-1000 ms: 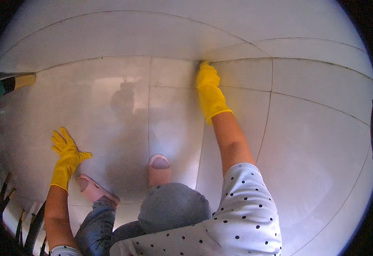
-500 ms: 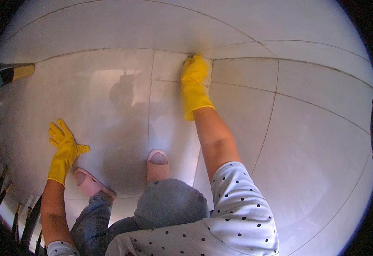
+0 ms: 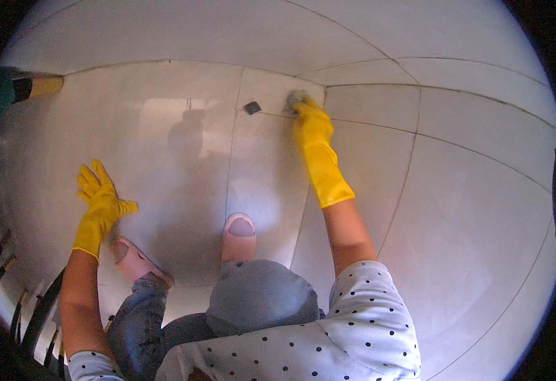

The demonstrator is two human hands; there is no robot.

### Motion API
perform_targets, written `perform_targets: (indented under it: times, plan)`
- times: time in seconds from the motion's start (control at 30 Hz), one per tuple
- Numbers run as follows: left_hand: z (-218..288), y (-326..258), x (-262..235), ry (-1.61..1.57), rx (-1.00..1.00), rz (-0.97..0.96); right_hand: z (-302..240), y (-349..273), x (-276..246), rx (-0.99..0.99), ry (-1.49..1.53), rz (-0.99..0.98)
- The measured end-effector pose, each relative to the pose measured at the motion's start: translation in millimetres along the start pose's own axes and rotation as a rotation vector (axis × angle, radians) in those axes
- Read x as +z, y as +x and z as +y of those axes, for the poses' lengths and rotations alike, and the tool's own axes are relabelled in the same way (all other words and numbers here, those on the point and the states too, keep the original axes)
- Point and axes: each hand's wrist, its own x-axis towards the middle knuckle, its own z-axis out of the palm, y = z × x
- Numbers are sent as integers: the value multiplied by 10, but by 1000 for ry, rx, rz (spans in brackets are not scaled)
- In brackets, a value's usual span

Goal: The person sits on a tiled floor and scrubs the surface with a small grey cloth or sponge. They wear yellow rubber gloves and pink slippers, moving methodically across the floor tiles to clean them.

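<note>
My right hand (image 3: 314,127), in a yellow rubber glove, reaches into the corner of the tiled floor (image 3: 271,165). Its fingers close over a roundish grey scrubber (image 3: 296,99), blurred and partly hidden by the glove, pressed on the tile beside the wall base. Left of it lies a small dark square piece (image 3: 252,108), apart from the glove. My left hand (image 3: 102,206) wears a matching yellow glove and rests with fingers spread on the floor at the left, holding nothing.
Pale tiled walls (image 3: 163,32) meet the floor at the far side and right. At the left rim is a teal object with a black-and-tan end (image 3: 40,87). Dark slats (image 3: 40,311) stand at lower left. My feet, in pink slippers (image 3: 238,238), are between my hands.
My right hand has drawn back from the corner and to the right, with the grey scrubber now showing. The dark square piece has come into sight. My left hand stays spread on the floor.
</note>
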Motion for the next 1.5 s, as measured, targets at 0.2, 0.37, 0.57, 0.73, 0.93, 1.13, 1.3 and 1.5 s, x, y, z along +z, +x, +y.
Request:
perform_targets:
  times: [0.2,0.37,0.57,0.73,0.93,1.13,1.3,1.5]
  plan:
    - [21,-22,-52,30,-29,-20,-14,48,59,145,105,86]
    - [63,-54,-107,32,-52,-25,54,527,240,77,-61,155]
    - [80,1,-40,53,-39,-13,415,693,809,234,-214,225]
    - [9,-25,-62,2,-39,-7,213,785,406,371,-205,-27]
    - [-77,48,117,-3,30,56,200,309,155,480,-196,-200]
    - [-58,30,83,-33,59,44,-10,-1103,521,367,-155,-87]
    - [-45,-49,4,7,25,19,-581,-1467,256,201,242,-285]
    - [-94,-70,0,-8,47,18,170,-248,-66,180,226,149]
